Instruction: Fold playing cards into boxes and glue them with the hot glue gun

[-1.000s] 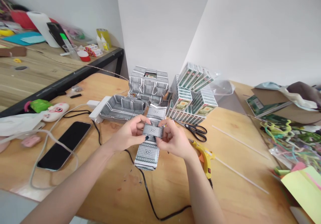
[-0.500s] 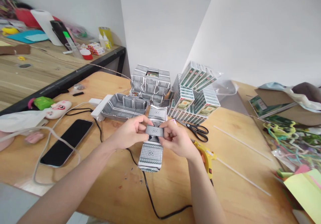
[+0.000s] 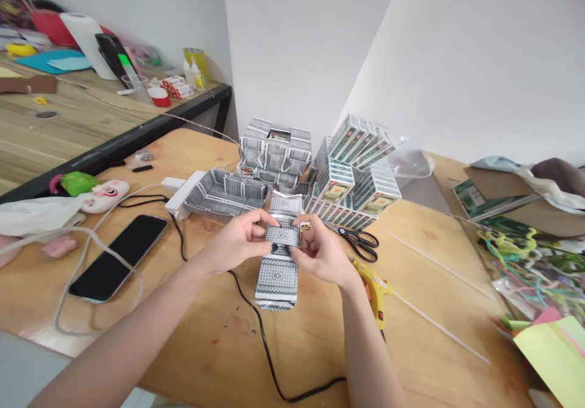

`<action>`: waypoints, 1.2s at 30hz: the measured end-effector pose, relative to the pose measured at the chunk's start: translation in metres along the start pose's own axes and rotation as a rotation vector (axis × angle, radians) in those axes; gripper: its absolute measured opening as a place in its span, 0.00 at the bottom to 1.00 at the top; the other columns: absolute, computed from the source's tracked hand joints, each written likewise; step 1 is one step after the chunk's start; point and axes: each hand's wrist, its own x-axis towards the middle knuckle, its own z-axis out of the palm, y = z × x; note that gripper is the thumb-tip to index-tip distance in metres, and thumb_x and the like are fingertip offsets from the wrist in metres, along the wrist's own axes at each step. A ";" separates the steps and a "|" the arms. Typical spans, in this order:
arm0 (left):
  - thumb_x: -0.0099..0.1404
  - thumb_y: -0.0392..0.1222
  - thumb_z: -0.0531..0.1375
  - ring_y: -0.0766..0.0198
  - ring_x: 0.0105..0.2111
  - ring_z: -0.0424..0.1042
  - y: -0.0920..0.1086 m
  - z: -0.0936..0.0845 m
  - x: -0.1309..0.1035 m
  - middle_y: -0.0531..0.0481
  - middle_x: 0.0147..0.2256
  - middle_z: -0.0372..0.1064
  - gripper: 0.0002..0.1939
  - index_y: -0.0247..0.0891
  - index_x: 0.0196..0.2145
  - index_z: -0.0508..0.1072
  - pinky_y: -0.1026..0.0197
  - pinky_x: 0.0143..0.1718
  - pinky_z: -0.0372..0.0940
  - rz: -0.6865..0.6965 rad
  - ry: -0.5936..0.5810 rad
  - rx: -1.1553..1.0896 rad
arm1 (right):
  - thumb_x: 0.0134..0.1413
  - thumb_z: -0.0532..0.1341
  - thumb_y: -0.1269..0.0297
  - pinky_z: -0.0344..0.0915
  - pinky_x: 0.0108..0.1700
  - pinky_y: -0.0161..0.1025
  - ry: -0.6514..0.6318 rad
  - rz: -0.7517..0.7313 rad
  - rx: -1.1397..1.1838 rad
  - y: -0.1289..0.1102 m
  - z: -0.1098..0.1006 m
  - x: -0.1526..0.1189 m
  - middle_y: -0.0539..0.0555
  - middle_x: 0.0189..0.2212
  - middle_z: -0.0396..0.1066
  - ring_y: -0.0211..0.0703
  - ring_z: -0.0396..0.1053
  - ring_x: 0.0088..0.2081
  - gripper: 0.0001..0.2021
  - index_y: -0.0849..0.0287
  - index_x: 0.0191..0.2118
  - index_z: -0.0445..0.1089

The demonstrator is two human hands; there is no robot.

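Note:
A strip of joined playing cards [image 3: 276,277], backs up with a grey pattern, lies lengthwise in front of me. My left hand [image 3: 242,240] pinches its left edge near the middle, thumb below and fingers above. At the opposite edge, my right hand [image 3: 317,246] grips the same section between thumb and fingers. Dark spots show by both thumb tips; I cannot make out whether they are nails or something held. Behind the strip stand an open tray made of cards [image 3: 223,192] and a larger box-like structure of cards [image 3: 276,146].
Stacked card boxes [image 3: 336,179] stand behind my right hand. Black-handled scissors [image 3: 361,243], a yellow glue gun [image 3: 375,289] and thin white glue sticks [image 3: 441,326] lie at right. A phone [image 3: 121,259] lies left, beside a white cable. A black cord [image 3: 265,341] crosses the table in front.
Both hands keep their hold on the card strip. The right fingers have shifted slightly, and a card face shows more beside them. The view has moved a little.

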 end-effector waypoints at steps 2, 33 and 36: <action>0.51 0.33 0.62 0.66 0.25 0.70 -0.003 0.002 -0.002 0.55 0.25 0.70 0.17 0.38 0.38 0.62 0.63 0.29 0.61 0.025 0.037 -0.033 | 0.50 0.59 0.66 0.49 0.20 0.28 -0.037 0.001 0.067 0.004 0.001 0.001 0.38 0.18 0.51 0.30 0.51 0.18 0.19 0.53 0.47 0.53; 0.37 0.40 0.73 0.53 0.43 0.71 -0.003 0.026 -0.016 0.49 0.38 0.75 0.22 0.42 0.34 0.77 0.52 0.47 0.66 0.333 0.374 -0.089 | 0.51 0.58 0.49 0.70 0.42 0.43 0.349 0.336 0.517 0.006 0.014 0.017 0.54 0.42 0.73 0.48 0.70 0.45 0.18 0.53 0.45 0.68; 0.37 0.40 0.74 0.53 0.42 0.72 -0.009 0.029 -0.016 0.49 0.37 0.75 0.22 0.42 0.33 0.78 0.52 0.46 0.67 0.362 0.422 -0.096 | 0.49 0.60 0.49 0.68 0.45 0.43 0.355 0.359 0.583 0.004 0.016 0.017 0.53 0.44 0.73 0.48 0.70 0.46 0.20 0.53 0.46 0.68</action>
